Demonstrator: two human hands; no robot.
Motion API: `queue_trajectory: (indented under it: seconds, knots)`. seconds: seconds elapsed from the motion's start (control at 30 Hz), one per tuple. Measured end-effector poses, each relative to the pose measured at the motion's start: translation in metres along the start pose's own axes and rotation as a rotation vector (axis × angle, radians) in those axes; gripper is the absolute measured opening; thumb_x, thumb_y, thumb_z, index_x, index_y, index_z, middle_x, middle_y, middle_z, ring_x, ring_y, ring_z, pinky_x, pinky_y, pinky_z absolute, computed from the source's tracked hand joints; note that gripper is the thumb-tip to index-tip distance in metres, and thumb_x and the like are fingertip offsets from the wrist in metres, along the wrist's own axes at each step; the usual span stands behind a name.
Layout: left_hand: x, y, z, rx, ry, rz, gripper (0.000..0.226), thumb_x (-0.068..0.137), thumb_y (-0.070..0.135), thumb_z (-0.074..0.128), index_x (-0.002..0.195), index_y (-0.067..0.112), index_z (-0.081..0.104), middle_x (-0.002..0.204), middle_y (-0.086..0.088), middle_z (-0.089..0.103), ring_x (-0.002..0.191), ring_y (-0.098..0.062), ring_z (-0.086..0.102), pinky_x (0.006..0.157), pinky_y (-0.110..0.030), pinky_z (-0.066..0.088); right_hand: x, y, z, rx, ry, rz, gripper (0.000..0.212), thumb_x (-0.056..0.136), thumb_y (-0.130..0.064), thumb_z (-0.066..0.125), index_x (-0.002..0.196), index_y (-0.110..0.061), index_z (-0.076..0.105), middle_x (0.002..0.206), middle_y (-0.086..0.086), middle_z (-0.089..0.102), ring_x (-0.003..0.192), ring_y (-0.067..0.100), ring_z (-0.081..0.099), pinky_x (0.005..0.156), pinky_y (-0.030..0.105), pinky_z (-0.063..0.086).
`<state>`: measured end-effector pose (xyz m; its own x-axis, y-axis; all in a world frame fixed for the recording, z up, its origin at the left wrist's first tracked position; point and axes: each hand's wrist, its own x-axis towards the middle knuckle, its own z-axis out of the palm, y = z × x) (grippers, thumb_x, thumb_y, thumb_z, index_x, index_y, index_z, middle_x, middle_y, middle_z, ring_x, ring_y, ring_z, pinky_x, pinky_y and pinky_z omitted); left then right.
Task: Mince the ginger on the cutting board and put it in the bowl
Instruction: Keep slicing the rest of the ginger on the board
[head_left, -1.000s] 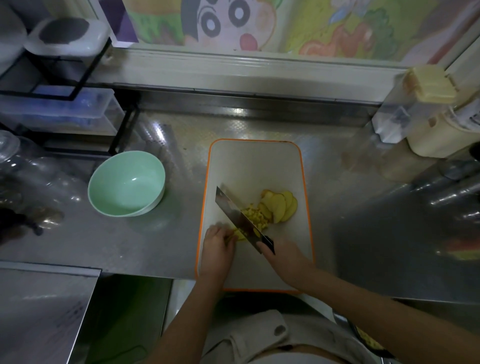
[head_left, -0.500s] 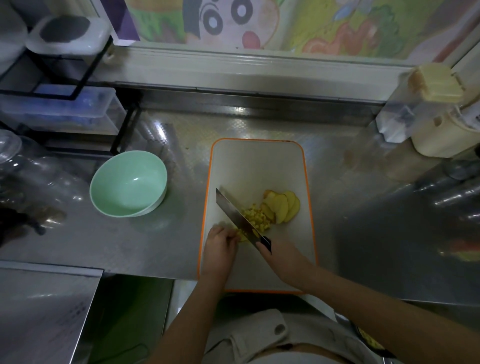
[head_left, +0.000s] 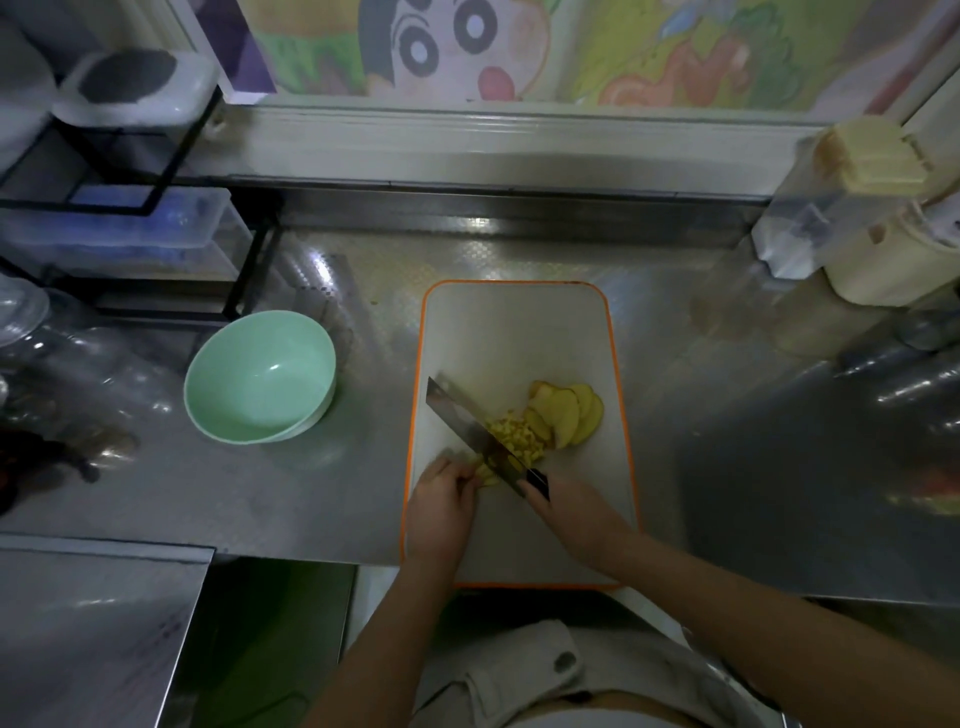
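Mid-mince, we judge. The right hand (head_left: 571, 514) is wrapped round the dark handle of the knife (head_left: 467, 431), with the blade slanting across the cutting board (head_left: 519, 332). The left hand (head_left: 441, 509), fingers curled, pins a bit of ginger (head_left: 519, 439) just beside the blade.

To do this well, we would keep those fingertips tucked back, let the knuckles guide the blade, and take short rocking cuts.

The ginger lies near the board's middle. There is a small heap of pale yellow dice against the blade, and beyond it a fan of overlapping oval slices, uncut. The mint-green bowl (head_left: 260, 379) stands on the counter (head_left: 337, 509) left of the board, apparently empty.
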<state>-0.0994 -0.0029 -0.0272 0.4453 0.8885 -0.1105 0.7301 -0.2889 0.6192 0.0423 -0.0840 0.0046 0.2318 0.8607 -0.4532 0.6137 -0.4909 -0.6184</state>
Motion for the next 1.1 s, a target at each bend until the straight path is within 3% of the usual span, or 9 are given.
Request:
queue_trajectory:
  seconds: [0.1, 0.17, 0.4, 0.57, 0.7, 0.87, 0.97, 1.1]
  knots:
    - [-0.003, 0.001, -0.001, -0.019, -0.002, 0.002, 0.012, 0.087, 0.011, 0.059, 0.093, 0.008, 0.069, 0.097, -0.006, 0.06, 0.085, -0.022, 0.059, 0.067, -0.019, 0.034, 0.006, 0.003, -0.002, -0.018, 0.038, 0.055, 0.027, 0.099, -0.031, 0.041, 0.075, -0.021, 0.044, 0.061, -0.012, 0.04, 0.054, 0.007, 0.043, 0.058, 0.025, 0.031]
    - [-0.005, 0.001, -0.001, -0.048, -0.002, 0.01, 0.013, 0.087, 0.009, 0.059, 0.095, 0.007, 0.069, 0.096, -0.006, 0.059, 0.085, -0.021, 0.058, 0.068, -0.012, 0.03, 0.008, 0.006, -0.004, -0.015, 0.06, 0.085, 0.026, 0.098, -0.034, 0.042, 0.08, -0.016, 0.047, 0.063, -0.005, 0.044, 0.062, 0.016, 0.047, 0.058, 0.027, 0.032]
    - [0.0, 0.01, 0.002, -0.096, -0.003, 0.012, 0.016, 0.083, 0.001, 0.061, 0.096, 0.004, 0.07, 0.096, -0.011, 0.063, 0.087, -0.023, 0.059, 0.072, -0.009, 0.031, 0.004, 0.005, -0.012, 0.02, 0.096, 0.035, 0.03, 0.098, -0.036, 0.043, 0.089, -0.01, 0.055, 0.081, 0.011, 0.061, 0.071, 0.023, 0.056, 0.065, 0.035, 0.042]
    - [0.002, 0.012, 0.002, -0.104, 0.004, 0.01, 0.018, 0.083, 0.002, 0.061, 0.099, 0.004, 0.069, 0.101, -0.011, 0.064, 0.09, -0.023, 0.059, 0.075, -0.007, 0.03, -0.003, 0.005, -0.008, 0.018, 0.081, 0.022, 0.023, 0.098, -0.034, 0.043, 0.085, -0.017, 0.051, 0.076, 0.005, 0.057, 0.069, 0.021, 0.055, 0.059, 0.03, 0.037]
    - [0.0, 0.012, 0.001, -0.098, 0.009, -0.001, 0.017, 0.083, 0.003, 0.062, 0.099, 0.004, 0.068, 0.099, -0.011, 0.063, 0.088, -0.022, 0.058, 0.073, -0.008, 0.03, -0.008, 0.003, -0.006, 0.031, 0.074, 0.023, 0.03, 0.099, -0.032, 0.042, 0.091, -0.008, 0.058, 0.08, 0.011, 0.061, 0.069, 0.022, 0.056, 0.06, 0.032, 0.038]
    - [0.0, 0.013, 0.001, -0.112, 0.02, -0.005, 0.014, 0.082, -0.001, 0.059, 0.09, 0.003, 0.07, 0.092, -0.011, 0.064, 0.081, -0.015, 0.054, 0.069, -0.01, 0.03, -0.009, 0.001, -0.003, 0.009, 0.068, 0.016, 0.028, 0.099, -0.032, 0.041, 0.092, -0.01, 0.058, 0.074, 0.002, 0.054, 0.066, 0.016, 0.051, 0.058, 0.026, 0.034]
    - [0.003, 0.012, 0.001, -0.113, 0.018, -0.009, 0.013, 0.08, -0.002, 0.061, 0.086, 0.004, 0.072, 0.091, -0.011, 0.066, 0.082, -0.02, 0.058, 0.069, -0.01, 0.03, -0.008, 0.0, -0.003, -0.023, 0.054, 0.008, 0.03, 0.1, -0.031, 0.039, 0.092, -0.008, 0.057, 0.076, 0.004, 0.054, 0.068, 0.016, 0.052, 0.059, 0.027, 0.034]
    - [0.005, 0.011, 0.002, -0.081, -0.004, -0.019, 0.015, 0.08, -0.003, 0.06, 0.085, 0.003, 0.072, 0.09, -0.011, 0.065, 0.081, -0.022, 0.058, 0.067, -0.011, 0.029, -0.006, -0.002, -0.002, -0.093, -0.014, 0.003, 0.028, 0.101, -0.028, 0.036, 0.096, -0.009, 0.055, 0.081, 0.01, 0.055, 0.074, 0.027, 0.058, 0.061, 0.031, 0.038]
